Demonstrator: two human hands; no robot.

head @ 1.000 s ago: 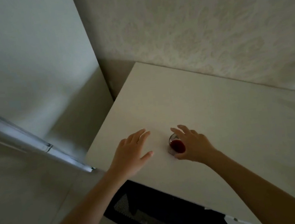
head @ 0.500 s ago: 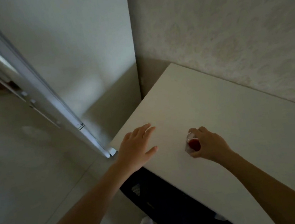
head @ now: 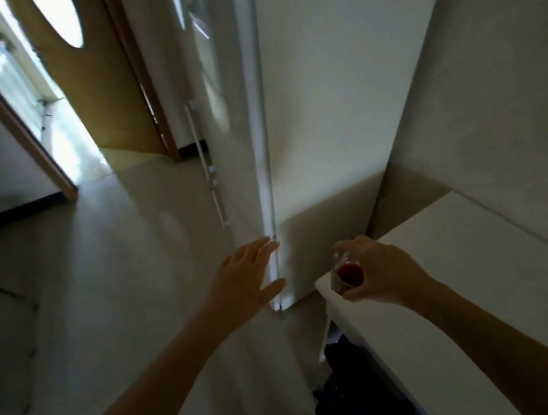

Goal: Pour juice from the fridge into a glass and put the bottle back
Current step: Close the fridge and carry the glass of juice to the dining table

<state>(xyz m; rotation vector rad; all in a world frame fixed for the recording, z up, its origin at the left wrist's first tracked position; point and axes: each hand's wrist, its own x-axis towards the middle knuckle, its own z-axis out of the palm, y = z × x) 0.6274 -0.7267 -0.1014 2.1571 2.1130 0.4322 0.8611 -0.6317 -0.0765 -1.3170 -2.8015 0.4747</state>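
Observation:
My right hand [head: 382, 270] grips a small clear glass [head: 344, 271] holding dark red juice, tilted, just above the left corner of the white table [head: 446, 272]. My left hand [head: 245, 278] is open with fingers spread, level with the lower front corner of the tall white fridge [head: 314, 99]. The fridge door is closed; its long vertical handle [head: 207, 167] shows on the front face. No juice bottle is in view.
A pale tiled floor [head: 117, 261] stretches to the left. A wooden door [head: 90, 74] stands open onto a bright doorway at top left. A dark chair [head: 352, 380] sits under the table edge. The textured wall [head: 510, 92] runs along the table's far side.
The view has swung left from the table to the fridge and doorway. My right hand has carried the glass to the table's left corner. My left hand has left the tabletop and reached toward the fridge.

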